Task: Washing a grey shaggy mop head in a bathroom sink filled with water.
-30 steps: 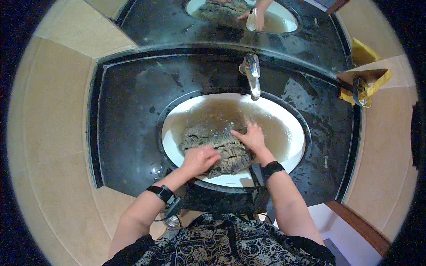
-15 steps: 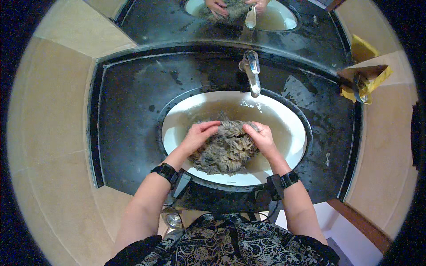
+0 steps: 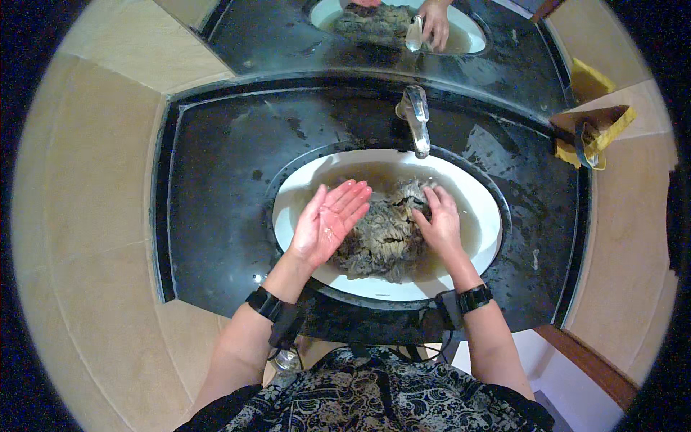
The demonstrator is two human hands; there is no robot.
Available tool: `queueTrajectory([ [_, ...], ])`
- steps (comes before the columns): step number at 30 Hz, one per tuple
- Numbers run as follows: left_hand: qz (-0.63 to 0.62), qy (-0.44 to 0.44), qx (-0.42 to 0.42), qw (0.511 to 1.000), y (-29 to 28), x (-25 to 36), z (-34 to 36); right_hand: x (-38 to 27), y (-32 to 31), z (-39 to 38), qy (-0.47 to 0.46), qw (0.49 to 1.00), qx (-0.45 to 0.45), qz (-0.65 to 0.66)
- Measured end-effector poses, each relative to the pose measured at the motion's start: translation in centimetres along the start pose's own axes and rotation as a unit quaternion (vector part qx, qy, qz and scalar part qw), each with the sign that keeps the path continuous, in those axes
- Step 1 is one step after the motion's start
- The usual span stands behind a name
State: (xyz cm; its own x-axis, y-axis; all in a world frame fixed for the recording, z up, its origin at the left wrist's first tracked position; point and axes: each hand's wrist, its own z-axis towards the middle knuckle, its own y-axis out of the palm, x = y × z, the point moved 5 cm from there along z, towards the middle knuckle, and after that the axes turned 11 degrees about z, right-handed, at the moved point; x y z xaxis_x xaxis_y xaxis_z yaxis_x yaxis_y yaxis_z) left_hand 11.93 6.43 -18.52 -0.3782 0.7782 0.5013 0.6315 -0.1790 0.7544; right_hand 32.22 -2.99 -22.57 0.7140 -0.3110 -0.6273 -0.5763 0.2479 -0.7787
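Observation:
A shaggy, wet grey-brown bundle (image 3: pixel 392 241), like fleece or a deep-pile cloth, lies soaking in murky water in the white oval basin (image 3: pixel 374 289). I cannot tell its exact kind. My left hand (image 3: pixel 329 223) is raised at the bundle's left side, palm up, fingers stretched out and wet, with nothing in it. At the upper right of the bundle my right hand (image 3: pixel 440 219) rests with fingers loosely bent and the thumb apart. Its fingertips are at the bundle's edge; whether they press on it is hard to tell.
A chrome tap (image 3: pixel 416 122) stands behind the basin. Around it runs a black countertop (image 3: pixel 216 194) with wet patches. The mirror (image 3: pixel 288 43) at the back reflects basin and hands. In the right corner sits a brown and yellow holder (image 3: pixel 592 140).
Both hands were gripping the bundle's top edge. My left hand has let go, lifted and turned palm up; my right hand has loosened and moved right. The bundle now lies lower in the water.

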Motion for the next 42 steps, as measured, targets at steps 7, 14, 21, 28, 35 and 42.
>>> queueTrajectory([
  [7,-0.070,-0.003,-0.085,0.994,3.7,0.8,-1.6,-9.3,1.1,-1.0,0.056,0.742,-0.188,0.641],
  [14,0.451,0.054,-0.065,0.888,0.0,0.7,-1.1,-8.0,2.5,-2.7,0.129,0.810,-0.210,0.532],
  [21,0.485,-0.071,-0.096,0.867,-0.7,-3.0,-3.2,-5.6,3.6,-2.7,0.164,0.802,-0.144,0.556],
  [28,0.628,0.068,-0.029,0.774,-0.9,-1.6,-3.2,-8.2,5.0,-5.4,0.069,0.837,-0.218,0.496],
  [35,0.693,0.048,-0.095,0.713,-1.0,-2.5,-4.2,-6.1,3.8,-4.4,0.097,0.867,-0.147,0.466],
  [42,0.635,0.036,-0.046,0.771,-1.3,-2.4,-4.0,-7.9,4.0,-5.4,0.083,0.867,-0.191,0.453],
])
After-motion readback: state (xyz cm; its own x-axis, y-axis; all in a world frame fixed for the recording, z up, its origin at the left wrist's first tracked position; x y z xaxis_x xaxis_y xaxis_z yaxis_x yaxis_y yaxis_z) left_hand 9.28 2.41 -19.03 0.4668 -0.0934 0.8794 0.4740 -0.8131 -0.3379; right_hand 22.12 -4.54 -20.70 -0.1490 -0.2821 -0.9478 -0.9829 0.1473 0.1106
